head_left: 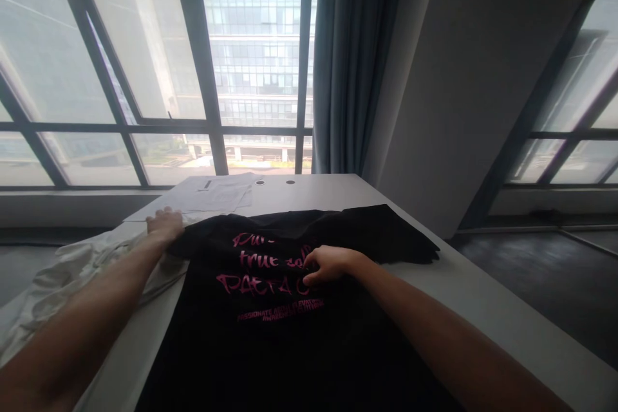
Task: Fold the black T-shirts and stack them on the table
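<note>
The black T-shirt [290, 309] lies flat on the table [506, 309], soft, limp, best grasped at edges. Right hand [328, 265] pinches its chest; left hand [165, 224] rests open on 1 sleeve.

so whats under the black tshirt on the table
The black t-shirt lies spread on the white table. The right hand presses on its pink print, and the left hand rests at its sleeve beside a white garment. Anything beneath the shirt is covered.
</note>
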Motion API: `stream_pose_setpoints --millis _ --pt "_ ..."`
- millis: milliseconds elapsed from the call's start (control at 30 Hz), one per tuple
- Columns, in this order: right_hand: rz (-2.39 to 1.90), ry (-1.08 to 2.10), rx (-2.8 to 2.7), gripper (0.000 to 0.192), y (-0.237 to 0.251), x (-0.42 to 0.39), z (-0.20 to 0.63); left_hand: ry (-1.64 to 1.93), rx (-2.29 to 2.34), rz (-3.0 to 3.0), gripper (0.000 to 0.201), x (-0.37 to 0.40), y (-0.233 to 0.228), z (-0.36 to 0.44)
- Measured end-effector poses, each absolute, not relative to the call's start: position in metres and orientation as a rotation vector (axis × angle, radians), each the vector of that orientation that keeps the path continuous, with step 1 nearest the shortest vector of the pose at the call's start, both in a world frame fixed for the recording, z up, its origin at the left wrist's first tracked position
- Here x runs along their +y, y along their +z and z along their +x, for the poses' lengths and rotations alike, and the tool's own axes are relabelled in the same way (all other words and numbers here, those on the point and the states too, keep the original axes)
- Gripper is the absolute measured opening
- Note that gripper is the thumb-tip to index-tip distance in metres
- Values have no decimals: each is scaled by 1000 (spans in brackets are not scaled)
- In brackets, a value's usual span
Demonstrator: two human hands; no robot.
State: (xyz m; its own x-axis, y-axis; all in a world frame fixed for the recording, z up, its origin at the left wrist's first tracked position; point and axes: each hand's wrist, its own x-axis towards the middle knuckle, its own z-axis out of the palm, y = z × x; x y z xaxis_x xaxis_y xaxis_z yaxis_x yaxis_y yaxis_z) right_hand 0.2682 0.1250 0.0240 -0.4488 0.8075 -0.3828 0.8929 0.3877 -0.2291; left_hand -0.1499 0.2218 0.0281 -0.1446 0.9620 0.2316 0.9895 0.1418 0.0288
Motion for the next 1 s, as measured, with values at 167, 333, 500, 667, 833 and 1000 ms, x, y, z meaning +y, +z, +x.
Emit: stream_pose_setpoints --millis 167,333,500,667,833,1000 --pt "1945 -82 2581 33 13 173 275 -117 -1935 -2336 40 179 12 -44" --pt "2345 191 2205 44 -9 216 315 -211 -1570 -2906 66 98 -32 5" --pt "2475 80 1884 50 -21 225 368 5 -1410 -3138 110 65 -76 -17" --pt "2526 106 2005 30 -23 216 402 -182 -1200 -3193 94 58 -85 -31" --pt "2703 426 1987 36 -7 208 425 -105 -1051 -3286 82 38 -72 -36" --pt "2600 156 1798 36 12 214 443 5 -1032 -3329 78 17 -38 -37"
